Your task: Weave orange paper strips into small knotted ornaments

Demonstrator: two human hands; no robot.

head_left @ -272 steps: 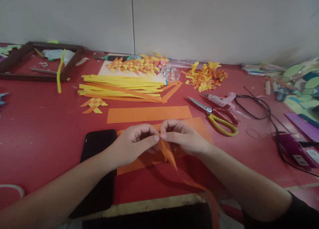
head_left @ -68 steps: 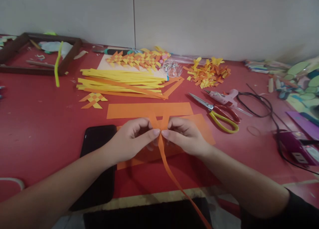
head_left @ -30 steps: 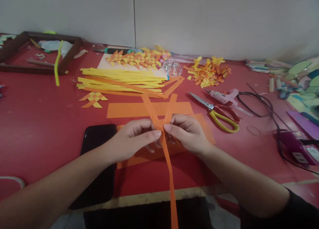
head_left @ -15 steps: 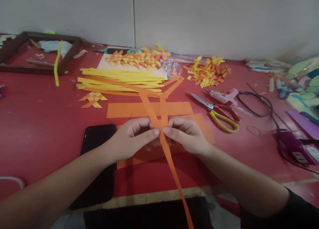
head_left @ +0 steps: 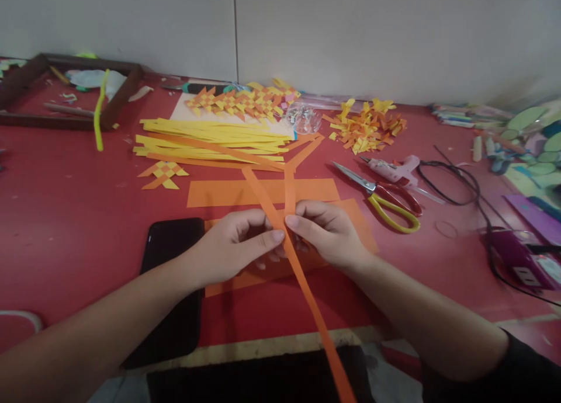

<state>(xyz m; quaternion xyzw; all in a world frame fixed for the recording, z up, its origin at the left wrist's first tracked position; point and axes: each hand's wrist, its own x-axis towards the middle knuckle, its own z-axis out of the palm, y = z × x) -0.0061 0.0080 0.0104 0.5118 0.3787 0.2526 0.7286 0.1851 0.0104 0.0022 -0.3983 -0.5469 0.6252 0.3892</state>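
Between my hands is a long orange paper strip (head_left: 305, 286), crossed or folded where my fingertips meet. Two arms of it point away from me, and one long tail hangs down past the table's front edge. My left hand (head_left: 245, 239) pinches it between thumb and fingers at the crossing. Just to the right, my right hand (head_left: 326, 230) pinches the upright arm near the same spot. Whether it is one strip or two I cannot tell. Under my hands lie orange paper sheets (head_left: 245, 281), with an orange paper band (head_left: 263, 193) beyond them.
Yellow paper strips (head_left: 214, 137) lie beyond my hands, and a woven paper fish (head_left: 164, 174) to their left. Behind are several woven pieces (head_left: 241, 102) and paper scraps (head_left: 368, 128). Scissors (head_left: 379, 198) and a pink glue gun (head_left: 397, 169) sit right; a black phone (head_left: 175, 298) lies left.
My left fingertips have slid slightly down and right along the strip, while my right fingertips have risen a little. The hanging tail has swung to the right.
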